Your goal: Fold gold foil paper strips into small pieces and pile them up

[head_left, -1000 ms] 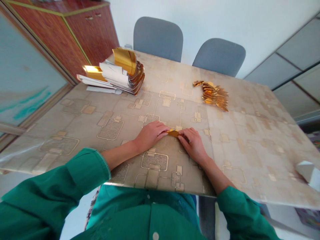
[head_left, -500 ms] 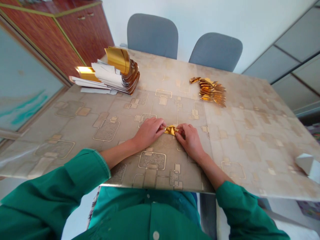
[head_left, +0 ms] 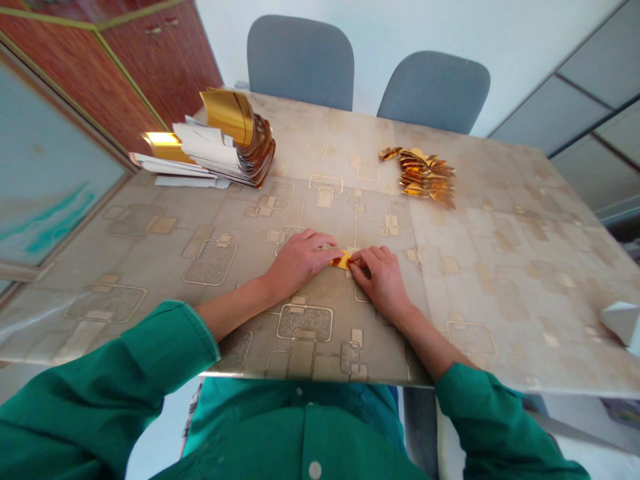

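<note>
Both my hands rest low on the beige patterned vinyl tablecloth [head_left: 200,220], meeting near its front middle. The left hand [head_left: 299,259] lies palm down, fingers extended, fingertips bearing on the near end of a small folded piece of shiny gold foil paper [head_left: 342,259]. The right hand [head_left: 381,277] comes in from the other side, thumb and forefinger nipped onto the same piece. The piece lies flat against the table between the two hands, mostly hidden; pressing it down there likely keeps a crease sharp.

Far left: a fanned stack of gold-faced, white-backed paper sheets [head_left: 225,147], curled at the top. Far right of centre: a heap of small folded gold pieces [head_left: 423,175], well apart from the stack, perhaps to keep the two lots separate. Two grey padded chairs [head_left: 300,60] stand behind.
</note>
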Motion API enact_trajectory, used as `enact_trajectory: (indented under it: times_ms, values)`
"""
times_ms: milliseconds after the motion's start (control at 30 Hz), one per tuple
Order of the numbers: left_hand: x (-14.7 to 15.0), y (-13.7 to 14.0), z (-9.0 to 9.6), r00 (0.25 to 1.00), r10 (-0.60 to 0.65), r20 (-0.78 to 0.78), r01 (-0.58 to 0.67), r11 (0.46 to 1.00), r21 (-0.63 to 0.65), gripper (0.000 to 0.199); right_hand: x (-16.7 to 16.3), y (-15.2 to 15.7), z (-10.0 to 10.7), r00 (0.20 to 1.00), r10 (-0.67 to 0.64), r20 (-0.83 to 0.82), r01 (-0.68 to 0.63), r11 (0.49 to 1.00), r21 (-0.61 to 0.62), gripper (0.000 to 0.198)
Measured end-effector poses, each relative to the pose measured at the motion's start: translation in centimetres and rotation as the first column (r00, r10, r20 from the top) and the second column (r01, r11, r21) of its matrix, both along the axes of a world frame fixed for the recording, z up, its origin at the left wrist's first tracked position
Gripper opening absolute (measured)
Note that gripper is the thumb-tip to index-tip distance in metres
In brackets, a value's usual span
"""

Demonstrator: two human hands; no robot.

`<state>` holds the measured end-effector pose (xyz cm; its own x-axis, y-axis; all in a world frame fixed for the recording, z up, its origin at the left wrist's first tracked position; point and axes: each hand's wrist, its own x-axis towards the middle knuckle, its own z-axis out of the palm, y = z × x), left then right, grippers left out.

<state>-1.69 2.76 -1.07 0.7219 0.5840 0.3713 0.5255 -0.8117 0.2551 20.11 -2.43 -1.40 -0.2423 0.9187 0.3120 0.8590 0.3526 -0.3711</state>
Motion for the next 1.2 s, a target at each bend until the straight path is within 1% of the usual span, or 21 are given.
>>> enact_trajectory:
  times_ms: [67,100,167,233,333,400,467,600,833,967,1200]
  values:
    - [-0.1,0.0,0.0,0.992,-0.103,-0.067,0.107,0.992,0.061,0.024,0.0,0.0,0.0,1.0,-0.003,0.006,0.003,1.0,-0.01,0.005]
    - [-0.2,0.0,0.0,0.984,-0.146,-0.099,0.153,0.985,0.073,0.026,0.1,0.1,0.0,1.0,-0.001,0.004,0.001,1.0,-0.014,0.005]
    - [-0.2,0.1,0.0,0.971,-0.197,-0.133,0.207,0.976,0.067,0.029,0.3,0.1,0.1,1.0,0.015,-0.013,-0.015,1.0,-0.024,0.006]
    - [-0.3,0.1,0.0,0.967,-0.215,-0.136,0.224,0.973,0.048,0.029,0.7,0.1,0.2,0.998,0.037,-0.047,-0.038,0.999,-0.027,0.007]
    - [-0.3,0.2,-0.1,0.964,-0.24,-0.114,0.245,0.969,0.033,0.029,1.2,-0.2,0.5,0.993,0.067,-0.092,-0.065,0.998,0.021,0.009]
    - [-0.2,0.3,-0.2,0.962,-0.256,-0.091,0.26,0.965,0.032,0.03,1.2,-0.6,0.8,0.992,0.094,-0.083,-0.089,0.994,0.061,0.013]
    - [-0.2,0.4,-0.3,0.96,-0.269,-0.074,0.271,0.962,0.03,0.031,1.0,-0.9,1.0,0.991,0.131,-0.038,-0.128,0.989,0.071,0.017]
    - [-0.5,0.5,-0.5,0.96,-0.27,-0.08,0.272,0.962,0.024,0.033,0.5,-1.0,1.0,0.985,0.157,0.069,-0.16,0.986,0.048,0.02]
    - [-1.8,0.2,-0.1,0.972,-0.194,-0.136,0.203,0.978,0.057,0.031,1.0,-0.9,1.2,0.977,0.175,0.124,-0.184,0.981,0.067,0.022]
    - [-2.4,0.2,0.0,0.968,-0.176,-0.179,0.188,0.981,0.053,0.032,1.4,-1.0,1.6,0.968,0.215,0.127,-0.222,0.974,0.042,0.02]
    - [-3.1,0.3,-0.1,0.972,-0.167,-0.167,0.181,0.981,0.072,0.035,1.9,-1.0,1.5,0.966,0.251,0.068,-0.253,0.967,0.027,0.021]
